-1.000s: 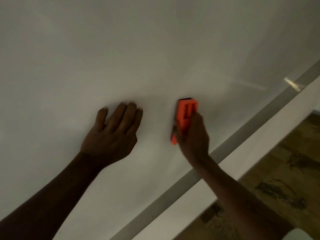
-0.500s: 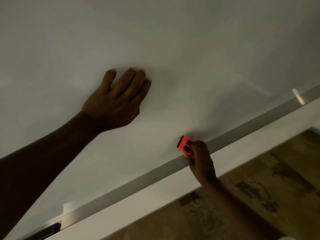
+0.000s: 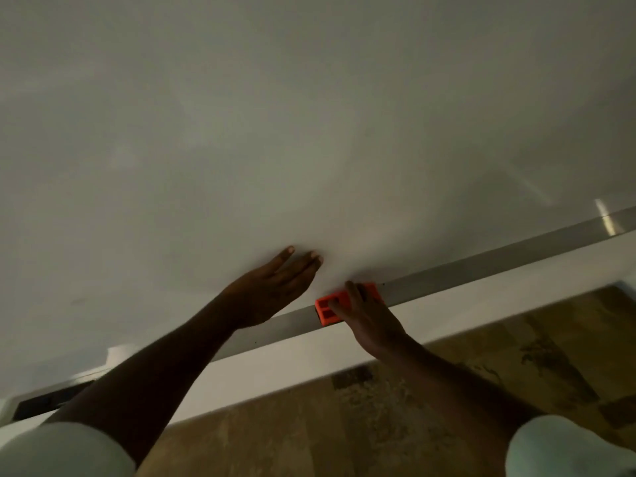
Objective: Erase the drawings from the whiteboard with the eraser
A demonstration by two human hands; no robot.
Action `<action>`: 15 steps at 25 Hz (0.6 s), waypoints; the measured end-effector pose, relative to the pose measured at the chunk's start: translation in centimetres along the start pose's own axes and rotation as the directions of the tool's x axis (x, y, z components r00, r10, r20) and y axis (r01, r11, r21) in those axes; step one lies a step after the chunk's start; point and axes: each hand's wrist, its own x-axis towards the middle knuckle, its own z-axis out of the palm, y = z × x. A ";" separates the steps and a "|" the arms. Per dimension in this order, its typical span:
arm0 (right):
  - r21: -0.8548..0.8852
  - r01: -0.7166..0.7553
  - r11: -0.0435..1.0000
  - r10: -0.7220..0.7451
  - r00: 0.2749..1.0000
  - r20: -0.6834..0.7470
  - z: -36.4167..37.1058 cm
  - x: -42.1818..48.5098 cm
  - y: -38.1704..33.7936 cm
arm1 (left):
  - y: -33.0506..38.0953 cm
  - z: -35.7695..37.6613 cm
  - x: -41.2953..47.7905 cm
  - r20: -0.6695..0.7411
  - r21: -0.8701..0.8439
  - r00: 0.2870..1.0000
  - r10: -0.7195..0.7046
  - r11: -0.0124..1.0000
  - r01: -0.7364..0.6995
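Observation:
The whiteboard point(image 3: 309, 132) fills most of the view, and I see no drawings on it. An orange eraser point(image 3: 332, 306) lies on the grey metal ledge point(image 3: 481, 266) along the board's lower edge. My right hand point(image 3: 371, 321) rests on top of the eraser with its fingers over it. My left hand point(image 3: 275, 287) lies flat against the board just left of the eraser, fingers stretched out and together, holding nothing.
Below the ledge runs a white strip of wall point(image 3: 447, 325), then a brown patterned floor point(image 3: 378, 425). A dark slot point(image 3: 48, 401) sits at the ledge's far left end. My pale sleeves show at both bottom corners.
My right hand brought the eraser down from the board onto the ledge and turned it sideways. My left hand slid down and to the right, close to the eraser.

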 end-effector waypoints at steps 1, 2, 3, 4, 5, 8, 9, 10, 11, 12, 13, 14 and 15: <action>-0.008 0.004 1.000 -0.003 0.999 0.035 0.2 -0.3 -0.2 | 0.6 0.3 -0.1 0.004 -0.017 1.000 -0.008 1.000 0.008; -0.024 0.004 1.000 -0.003 0.999 0.052 0.5 -0.4 -0.2 | 1.3 0.5 -0.1 0.010 -0.024 1.000 -0.012 1.000 0.013; -0.027 -0.003 1.000 0.005 0.998 0.057 0.7 -0.4 -0.3 | 1.9 0.6 -0.1 0.014 -0.022 1.000 -0.021 1.000 0.021; -0.018 -0.018 1.000 0.019 0.999 0.046 0.7 -0.5 -0.3 | 2.5 0.7 -0.1 0.023 -0.018 0.999 -0.038 0.999 0.038; -0.014 -0.025 1.000 0.026 0.999 0.040 0.8 -0.3 -0.3 | 3.0 0.7 -0.1 0.032 -0.049 0.997 -0.068 0.996 0.069; 0.033 -0.013 0.999 0.011 0.998 0.060 0.8 0.0 -0.3 | 4.2 0.5 0.0 0.055 -0.086 0.986 -0.157 0.983 0.161; 0.030 0.001 1.000 -0.003 0.999 0.050 0.4 0.3 -0.5 | 4.6 0.3 0.2 0.068 -0.111 0.982 -0.174 0.977 0.180; 0.080 0.037 0.996 -0.040 0.999 0.037 0.2 0.3 -0.6 | 5.0 0.0 0.4 0.100 -0.133 0.976 -0.191 0.970 0.204; 0.164 0.053 0.985 -0.065 0.995 0.069 0.0 0.3 -0.6 | 5.4 -0.2 0.6 0.131 -0.167 0.971 -0.202 0.961 0.223; 0.139 0.063 0.988 -0.072 0.996 0.061 -0.5 0.5 -0.6 | 6.0 -0.3 0.7 0.163 -0.203 0.962 -0.218 0.947 0.249; 0.118 0.042 0.992 -0.049 0.997 0.059 -1.0 0.8 -0.5 | 6.4 -0.7 0.7 0.198 -0.216 0.952 -0.233 0.937 0.275; 0.141 0.052 0.989 -0.058 0.997 0.044 -1.6 0.6 -0.3 | 6.9 -1.2 0.8 0.225 -0.217 0.945 -0.236 0.934 0.285; 0.088 0.055 0.995 -0.059 0.997 0.051 -2.7 0.5 0.0 | 6.8 -2.1 1.2 0.274 -0.232 0.926 -0.259 0.917 0.325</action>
